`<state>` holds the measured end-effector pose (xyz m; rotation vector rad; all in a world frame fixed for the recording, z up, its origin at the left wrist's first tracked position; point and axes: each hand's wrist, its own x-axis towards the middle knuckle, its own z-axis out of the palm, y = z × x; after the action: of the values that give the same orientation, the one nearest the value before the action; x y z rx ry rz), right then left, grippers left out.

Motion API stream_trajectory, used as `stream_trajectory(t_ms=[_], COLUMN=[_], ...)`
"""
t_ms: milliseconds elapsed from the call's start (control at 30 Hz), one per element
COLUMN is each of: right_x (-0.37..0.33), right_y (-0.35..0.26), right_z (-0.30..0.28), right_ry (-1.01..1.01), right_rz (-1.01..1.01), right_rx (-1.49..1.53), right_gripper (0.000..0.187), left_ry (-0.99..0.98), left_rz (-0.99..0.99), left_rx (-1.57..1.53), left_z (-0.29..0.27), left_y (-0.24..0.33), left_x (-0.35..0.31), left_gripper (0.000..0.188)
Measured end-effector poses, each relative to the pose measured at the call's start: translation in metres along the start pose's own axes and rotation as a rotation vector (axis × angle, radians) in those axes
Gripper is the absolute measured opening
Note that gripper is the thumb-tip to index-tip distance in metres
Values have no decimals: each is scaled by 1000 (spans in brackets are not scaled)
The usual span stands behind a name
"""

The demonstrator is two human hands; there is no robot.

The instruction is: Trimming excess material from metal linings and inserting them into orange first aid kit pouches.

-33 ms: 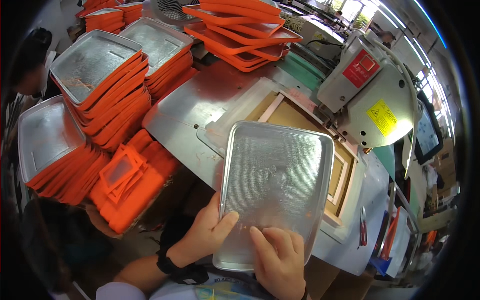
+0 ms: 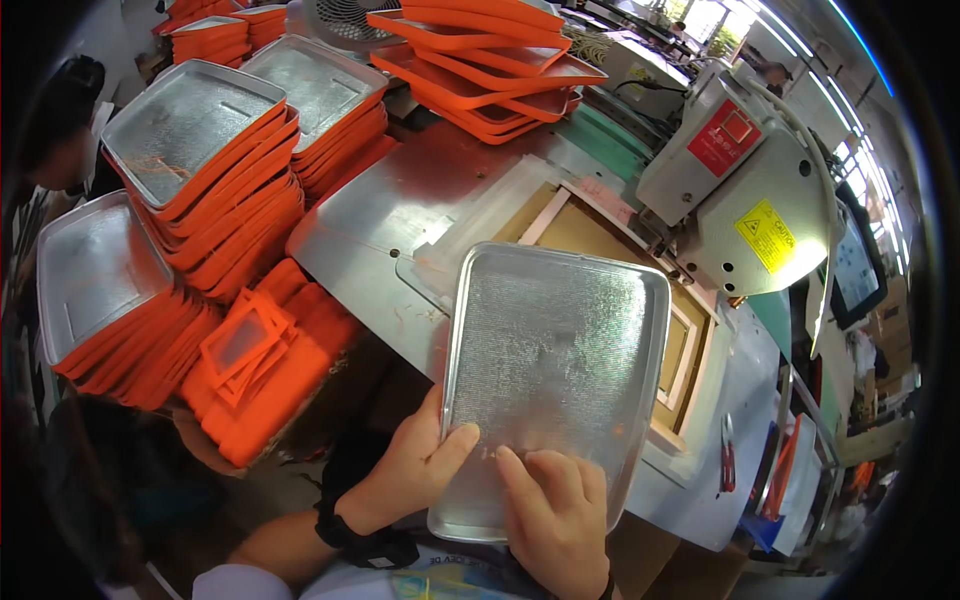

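Note:
A rectangular silver panel [image 2: 555,350] with rounded corners, a raised rim and a ribbed, shiny face is tilted up in front of me. My left hand [image 2: 415,465] grips its left edge, thumb on the face and the other fingers hidden behind. My right hand [image 2: 560,510] is over the lower part of the face with its fingers curled. One fingertip touches the surface beside a tiny orange speck; whether anything is pinched there is hidden. Behind the panel, a pale frame [image 2: 545,215] lies on the metal work table [image 2: 365,215].
Orange-sided silver panels stand in stacks at left [image 2: 190,130] and at the back [image 2: 490,75]. Orange pieces [image 2: 250,370] fill a box at left. A machine head [image 2: 760,220] overhangs the table at right, near red-handled snips [image 2: 727,455]. Another person is at the far left.
My right fingertip has shifted very slightly left on the panel. The panel and left hand are almost unchanged.

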<state>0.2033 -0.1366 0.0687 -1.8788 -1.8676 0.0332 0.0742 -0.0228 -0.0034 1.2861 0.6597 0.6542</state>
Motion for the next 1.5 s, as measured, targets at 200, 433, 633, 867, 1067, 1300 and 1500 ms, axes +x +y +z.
stream_trajectory(t_ms=[200, 433, 633, 867, 1067, 1300, 1500], right_x=[0, 1, 6, 5, -2, 0, 4], right_y=[5, 6, 1, 3, 10, 7, 15], right_z=[19, 16, 7, 10, 10, 19, 15], right_ry=[-41, -79, -52, 16, -99, -55, -102], right_rz=[-64, -62, -23, -5, -62, -55, -185], right_rx=[-106, -60, -5, 93, 70, -61, -93], right_gripper=[39, 34, 44, 44, 39, 34, 35], left_ry=[40, 38, 34, 20, 38, 26, 15], left_rz=[84, 89, 127, 111, 121, 102, 99], left_rx=[102, 105, 107, 109, 128, 143, 144], left_z=[2, 3, 3, 4, 4, 5, 3], left_y=[3, 5, 11, 10, 12, 9, 12], left_x=[0, 2, 4, 4, 3, 3, 4], left_gripper=[45, 43, 40, 40, 42, 43, 45])
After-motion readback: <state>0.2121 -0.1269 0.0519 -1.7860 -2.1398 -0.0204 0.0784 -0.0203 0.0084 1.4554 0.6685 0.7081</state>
